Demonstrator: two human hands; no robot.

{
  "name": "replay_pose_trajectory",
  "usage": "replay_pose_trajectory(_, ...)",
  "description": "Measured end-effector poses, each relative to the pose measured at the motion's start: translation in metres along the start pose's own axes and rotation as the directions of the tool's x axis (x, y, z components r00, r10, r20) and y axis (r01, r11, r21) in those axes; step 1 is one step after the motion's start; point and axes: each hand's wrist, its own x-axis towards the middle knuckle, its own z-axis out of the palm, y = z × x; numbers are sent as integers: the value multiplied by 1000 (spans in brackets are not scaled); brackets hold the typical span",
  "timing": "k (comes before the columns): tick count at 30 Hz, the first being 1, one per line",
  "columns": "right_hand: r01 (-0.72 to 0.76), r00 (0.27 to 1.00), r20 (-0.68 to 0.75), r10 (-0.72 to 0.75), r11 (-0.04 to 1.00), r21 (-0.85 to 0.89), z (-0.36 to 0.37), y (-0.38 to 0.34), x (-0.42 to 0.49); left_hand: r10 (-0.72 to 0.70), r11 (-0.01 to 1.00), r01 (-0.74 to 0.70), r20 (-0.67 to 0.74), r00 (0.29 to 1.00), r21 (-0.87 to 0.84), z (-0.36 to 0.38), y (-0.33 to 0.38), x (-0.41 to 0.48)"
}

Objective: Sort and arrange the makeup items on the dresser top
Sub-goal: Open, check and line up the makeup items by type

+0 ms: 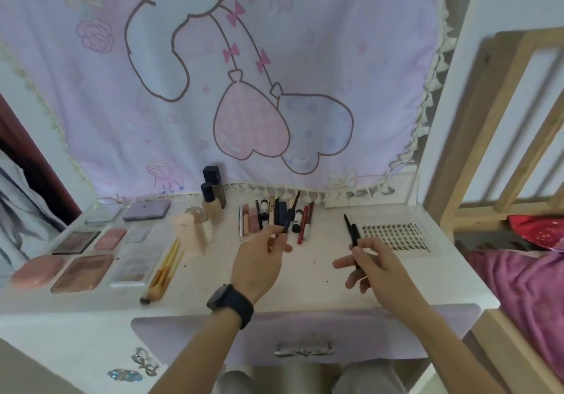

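Our left hand (259,259) pinches a blurred dark pencil (284,228) in its grip at the near end of the pencil row (274,215), mid-bench. Our right hand (375,267) pinches a black liner pen (351,232), tip up, just beside the lash tray (396,236) near the right edge. Bare bench (305,287) lies between our hands, out to the front edge.

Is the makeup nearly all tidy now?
Nearly. Done: the palettes lie in rows on the left, brushes together, bottles at the back, pencils and tubes lined up. In hand: the right hand holds a black pen, the left hand pinches a dark stick at the row. Left: placing those two. The lash tray sits apart on the right.
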Motion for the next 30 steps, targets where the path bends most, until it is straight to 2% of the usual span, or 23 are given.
replay_pose_trajectory(2, -21, 999, -42, 19, 999, -30, 3, 5, -1, -65, 994, 69, 49, 997, -80, 14, 6, 4)
replay_pose_trajectory(6, -23, 984, -176, -13, 980, -200, -7, 9, -1, -128, 990, 134, 113, 985, -47, 37, 16, 19)
replay_pose_trajectory(9, -15, 978, -204, -52, 950, -313, -21, 6, 5, -212, 976, 218, 208, 955, -6, 54, 24, 32)
replay_pose_trajectory(13, -25, 975, -200, -99, 844, -536, -33, -4, 31, -278, 960, 257, 227, 934, 114, 71, 37, 47)
replay_pose_trajectory(15, -52, 982, -174, -78, 770, -635, -35, -9, 52, -306, 944, 267, 214, 928, 192, 79, 42, 54)
replay_pose_trajectory(19, -99, 991, -131, 0, 655, -749, -28, -11, 91, -322, 909, 237, 216, 922, 342, 91, 48, 60)
replay_pose_trajectory(23, -83, 996, -80, 29, 518, -852, -15, -7, 114, -299, 903, 210, 197, 934, 376, 94, 46, 59)
replay_pose_trajectory(28, -39, 998, -56, -26, 446, -894, -4, -2, 125, -240, 902, 143, 198, 950, 407, 90, 41, 59)
replay_pose_trajectory(30, -39, 996, -73, -55, 459, -888, -6, -3, 120, -206, 921, 112, 221, 953, 374, 89, 37, 57)
